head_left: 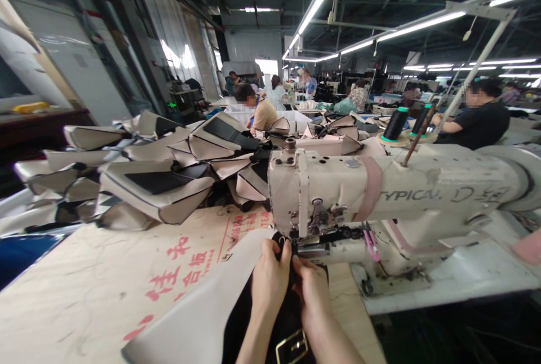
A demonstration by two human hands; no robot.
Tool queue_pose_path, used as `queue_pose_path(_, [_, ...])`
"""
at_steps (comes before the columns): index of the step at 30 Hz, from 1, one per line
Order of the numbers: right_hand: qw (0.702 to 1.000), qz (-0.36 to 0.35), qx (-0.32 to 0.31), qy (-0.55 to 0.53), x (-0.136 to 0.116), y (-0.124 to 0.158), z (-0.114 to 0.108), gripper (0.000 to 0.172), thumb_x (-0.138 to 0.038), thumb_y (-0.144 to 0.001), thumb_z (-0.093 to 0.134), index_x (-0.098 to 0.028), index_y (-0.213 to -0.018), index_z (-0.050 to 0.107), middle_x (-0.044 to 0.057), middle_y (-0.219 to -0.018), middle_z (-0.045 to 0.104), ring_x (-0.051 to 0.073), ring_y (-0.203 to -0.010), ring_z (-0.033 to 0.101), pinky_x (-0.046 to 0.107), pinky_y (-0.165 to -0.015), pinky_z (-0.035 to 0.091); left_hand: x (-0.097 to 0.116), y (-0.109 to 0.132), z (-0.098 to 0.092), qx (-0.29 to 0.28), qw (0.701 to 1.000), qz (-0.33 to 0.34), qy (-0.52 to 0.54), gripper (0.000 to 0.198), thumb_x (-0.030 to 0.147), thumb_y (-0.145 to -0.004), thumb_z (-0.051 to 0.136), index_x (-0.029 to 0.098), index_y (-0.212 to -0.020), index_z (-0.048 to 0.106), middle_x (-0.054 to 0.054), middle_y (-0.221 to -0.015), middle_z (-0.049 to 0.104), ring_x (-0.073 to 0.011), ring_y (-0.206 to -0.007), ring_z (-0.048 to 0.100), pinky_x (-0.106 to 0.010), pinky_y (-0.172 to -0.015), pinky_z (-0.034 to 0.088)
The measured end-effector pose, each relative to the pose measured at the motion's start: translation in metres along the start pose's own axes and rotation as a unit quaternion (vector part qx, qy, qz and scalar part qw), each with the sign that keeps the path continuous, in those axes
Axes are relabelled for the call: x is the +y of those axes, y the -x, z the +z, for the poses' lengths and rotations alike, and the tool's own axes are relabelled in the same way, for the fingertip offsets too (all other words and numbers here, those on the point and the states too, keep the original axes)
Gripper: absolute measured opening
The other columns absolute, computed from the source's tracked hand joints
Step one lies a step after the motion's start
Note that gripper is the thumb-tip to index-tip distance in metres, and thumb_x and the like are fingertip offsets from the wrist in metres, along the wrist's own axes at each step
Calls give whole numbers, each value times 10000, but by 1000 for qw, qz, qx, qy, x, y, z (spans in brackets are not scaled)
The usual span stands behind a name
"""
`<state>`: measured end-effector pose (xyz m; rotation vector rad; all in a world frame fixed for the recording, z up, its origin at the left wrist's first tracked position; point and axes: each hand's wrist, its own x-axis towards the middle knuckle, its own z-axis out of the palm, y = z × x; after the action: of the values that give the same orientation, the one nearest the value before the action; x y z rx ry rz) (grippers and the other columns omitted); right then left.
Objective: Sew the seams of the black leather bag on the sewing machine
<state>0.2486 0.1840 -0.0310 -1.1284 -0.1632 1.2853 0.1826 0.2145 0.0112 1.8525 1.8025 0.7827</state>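
Smooth pale panel [198, 307], black strip [289, 309], boxy gold buckle [298, 345]
Left hand [271, 271] and right hand [311, 286] pinching that strip, fingers curled

Site: sewing workshop.
Sewing machine [406, 189]: industrial type, lettered "TYPICAL".
Spools [395, 126]: black thread, mounted beyond the machine.
Worktop [105, 279]: plywood, printed in red.
Pieces [156, 189]: beige and black, dark-edged, heaped in quantity.
People [264, 111]: several, spread through the background.
Lamps [315, 7]: tubes, hung in long rows overhead.
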Motion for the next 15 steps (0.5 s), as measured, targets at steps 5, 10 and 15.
queue_pose_path(5, [1000,6,-3,4,0,1,-2,421,-446,-512,757,-111,-752,673,-13,-505,550,72,-424,401,191,-402,292,-3,1,3,5,1000,5,16,233,436,-833,380,258,-731,268,67,-510,410,-169,-489,490,-218,-514,307])
queue_pose_path(10, [1000,15,-2,2,3,0,-5,460,-462,-493,769,-107,-772,677,11,-568,596,90,-460,456,198,-414,317,-4,1,4,5,1000,9,19,234,431,-838,382,257,-730,270,70,-521,414,-156,-478,478,-216,-519,310])
queue_pose_path(15, [1000,10,3,9,4,0,-5,434,-455,-533,752,-109,-783,676,0,-550,578,75,-446,428,194,-428,331,-4,1,3,10,1000,13,17,230,437,-832,378,255,-724,287,66,-521,418,-162,-488,494,-219,-523,326])
